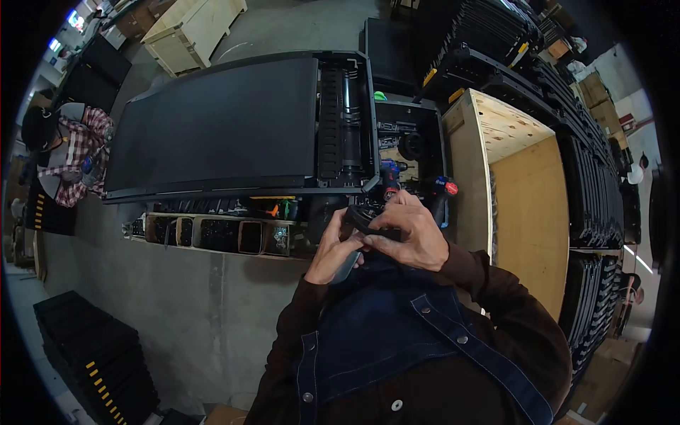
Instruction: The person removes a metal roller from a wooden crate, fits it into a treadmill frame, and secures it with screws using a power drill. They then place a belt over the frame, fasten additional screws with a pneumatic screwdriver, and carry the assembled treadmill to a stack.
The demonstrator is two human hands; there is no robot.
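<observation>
Close to my chest, my left hand (334, 249) is wrapped round a black round part (363, 218). From the right, my right hand (416, 234) has its fingers closed on the same part, whose details are too dark to tell. Just beyond my hands a blue and red power tool (391, 176) lies at the edge of a black tray (432, 110). A second tool with a red end (446, 188) is right of my right hand. A large black flat panel in a frame (227, 124) lies ahead and to the left.
Divided bins (250, 236) with screws and small parts run below the panel. An open wooden crate (528, 205) stands at the right, beside stacked black frames (591, 191). A person in a checked shirt (85, 145) is at the far left. Black stacked parts (95, 354) sit lower left.
</observation>
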